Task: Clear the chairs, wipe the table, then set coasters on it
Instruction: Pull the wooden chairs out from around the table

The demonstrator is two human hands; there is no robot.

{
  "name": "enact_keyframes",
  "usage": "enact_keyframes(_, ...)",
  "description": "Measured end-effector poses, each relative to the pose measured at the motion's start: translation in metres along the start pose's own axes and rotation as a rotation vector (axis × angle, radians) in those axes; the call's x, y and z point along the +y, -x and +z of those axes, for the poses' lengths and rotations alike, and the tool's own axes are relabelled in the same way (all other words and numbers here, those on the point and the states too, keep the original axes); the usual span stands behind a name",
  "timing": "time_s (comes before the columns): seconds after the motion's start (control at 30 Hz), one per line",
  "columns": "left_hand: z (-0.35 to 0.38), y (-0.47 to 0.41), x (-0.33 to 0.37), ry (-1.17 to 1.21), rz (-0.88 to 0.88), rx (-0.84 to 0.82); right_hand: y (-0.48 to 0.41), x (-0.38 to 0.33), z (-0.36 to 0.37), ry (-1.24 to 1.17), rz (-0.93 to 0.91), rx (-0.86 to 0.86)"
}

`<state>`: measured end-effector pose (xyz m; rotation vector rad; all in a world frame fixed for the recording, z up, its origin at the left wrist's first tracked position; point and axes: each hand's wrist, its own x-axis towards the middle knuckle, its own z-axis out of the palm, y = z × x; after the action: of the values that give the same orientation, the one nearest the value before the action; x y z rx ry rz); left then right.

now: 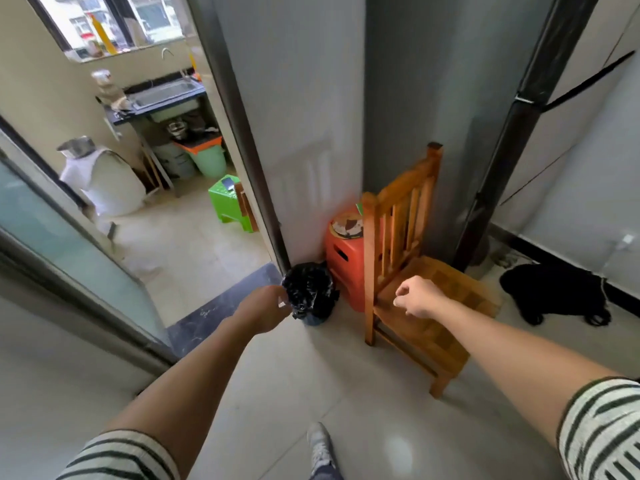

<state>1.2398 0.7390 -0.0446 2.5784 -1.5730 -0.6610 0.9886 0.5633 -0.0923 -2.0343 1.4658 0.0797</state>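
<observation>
A small wooden chair (426, 299) stands against the grey wall, its seat bare. To its left is a little bin lined with a black bag (310, 292). My left hand (263, 310) reaches to the bin's rim, seen from the back, and appears to pinch a small pale scrap (282, 302) at its fingertips. My right hand (417, 296) hovers over the chair seat with loosely curled fingers and holds nothing. No table or coasters are in view.
An orange plastic stool (341, 254) with a round patterned plate (346, 226) on it sits behind the chair. A black bag (554, 292) lies on the floor at right. Through the doorway at left are a green stool (228, 202), a sink (166, 95) and buckets.
</observation>
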Motion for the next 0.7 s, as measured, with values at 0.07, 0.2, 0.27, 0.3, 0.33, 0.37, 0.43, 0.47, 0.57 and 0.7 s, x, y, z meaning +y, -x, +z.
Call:
enact_keyframes(0.07,-0.027,-0.044,-0.006,-0.021,0.025,-0.024,-0.032,-0.015,-0.012,-0.053,0.054,0.019)
enact_keyframes(0.2,-0.079,-0.135,-0.009,-0.007,0.051,0.006,-0.088,-0.044,-0.041,-0.186,0.121,0.125)
enact_keyframes(0.27,-0.096,-0.178,-0.003,0.033,0.075,-0.003,-0.111,-0.054,-0.055,-0.232,0.143,0.146)
enact_keyframes(0.3,-0.103,-0.195,0.003,0.056,0.081,-0.02,-0.121,-0.057,-0.061,-0.26,0.148,0.157)
enact_keyframes(0.33,-0.106,-0.212,0.008,0.068,0.091,-0.033,-0.133,-0.059,-0.067,-0.282,0.155,0.173)
enact_keyframes(0.37,-0.114,-0.239,0.019,0.074,0.096,-0.053,-0.153,-0.061,-0.077,-0.32,0.172,0.191)
enact_keyframes(0.43,-0.122,-0.272,0.033,0.092,0.101,-0.065,-0.179,-0.064,-0.091,-0.401,0.189,0.234)
enact_keyframes(0.47,-0.124,-0.291,0.04,0.097,0.108,-0.063,-0.194,-0.065,-0.096,-0.442,0.202,0.249)
enact_keyframes(0.57,-0.132,-0.348,0.062,0.132,0.105,-0.076,-0.236,-0.066,-0.109,-0.579,0.252,0.205)
enact_keyframes(0.7,-0.141,-0.403,0.091,0.12,0.158,-0.112,-0.268,-0.072,-0.104,-0.686,0.288,0.06)
